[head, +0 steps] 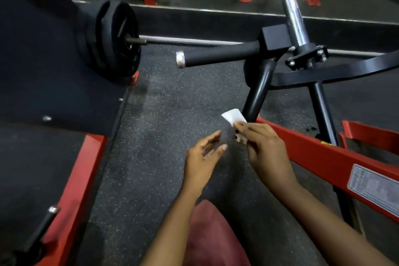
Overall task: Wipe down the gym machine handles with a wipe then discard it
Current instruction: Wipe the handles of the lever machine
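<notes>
White wipe (234, 117) pinched between thumb and fingertips of right hand (266, 151), poking up and forward past the fingers, held in mid-air over the speckled rubber floor (159, 136), just in front of a slanted black tube (258, 93) of the machine. Left hand (204, 153) just beside, fingers relaxed and spread, palm turned toward the right hand, holding nothing, not touching the wipe. Nearest handle (220, 55): black padded grip with chrome end cap, well apart from both hands, ahead and higher in view. Long axis roughly left-to-right, capped free end at left, rooted at right in a black block beside a chrome post (294, 17). Wipe roughly below mid-grip; right hand nearer the rooted end, left hand more under the free end. Probably readying or unfolding the wipe, handle not yet wiped by the look of it. Likely next: reach forward with right hand, wrap wipe across the grip, slide along that axis.
</notes>
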### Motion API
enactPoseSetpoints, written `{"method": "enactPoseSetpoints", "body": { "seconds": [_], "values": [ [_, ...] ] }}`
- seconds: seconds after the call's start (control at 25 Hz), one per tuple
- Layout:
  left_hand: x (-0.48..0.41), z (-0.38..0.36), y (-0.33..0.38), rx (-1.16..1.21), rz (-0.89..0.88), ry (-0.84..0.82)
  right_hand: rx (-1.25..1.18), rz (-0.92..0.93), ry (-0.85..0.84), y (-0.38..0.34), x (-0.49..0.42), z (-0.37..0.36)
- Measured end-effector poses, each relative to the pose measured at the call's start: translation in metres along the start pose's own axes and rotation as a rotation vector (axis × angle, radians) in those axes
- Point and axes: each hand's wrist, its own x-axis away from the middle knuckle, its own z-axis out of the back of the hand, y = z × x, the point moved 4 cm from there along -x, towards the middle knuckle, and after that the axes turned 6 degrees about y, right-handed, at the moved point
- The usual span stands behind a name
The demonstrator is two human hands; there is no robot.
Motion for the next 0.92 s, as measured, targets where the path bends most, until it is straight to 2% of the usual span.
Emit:
{"method": "enactPoseSetpoints", "body": {
  "seconds": [0.08,0.24,0.32,0.4,0.52,0.64,0.8,0.92],
  "values": [
    [-0.007,0.025,0.023,-0.134,-0.105,0.066,-0.173,-0.234,0.1,-0.005,0.0,-0.001],
    [-0.056,0.064,0.077,-0.17,-0.203,0.179,-0.548,-0.561,0.283,-0.027,-0.012,-0.018],
    [-0.082,0.067,0.095,-0.169,-0.188,0.164,-0.69,-0.666,0.372,-0.032,-0.028,-0.027],
    [-0.105,0.062,0.109,-0.172,-0.183,0.128,-0.719,-0.692,0.463,-0.035,-0.046,-0.03],
    [-0.131,0.048,0.13,-0.388,-0.303,-0.026,-0.504,-0.529,0.603,-0.034,-0.079,-0.023],
    [-0.15,0.041,0.139,-0.514,-0.436,-0.177,-0.168,-0.354,0.646,-0.024,-0.109,-0.022],
    [-0.161,0.045,0.138,-0.433,-0.392,-0.26,0.099,-0.417,0.577,-0.019,-0.124,-0.048],
    [-0.164,0.048,0.136,-0.396,-0.388,-0.3,0.136,-0.463,0.585,-0.028,-0.123,-0.057]
  ]
}}
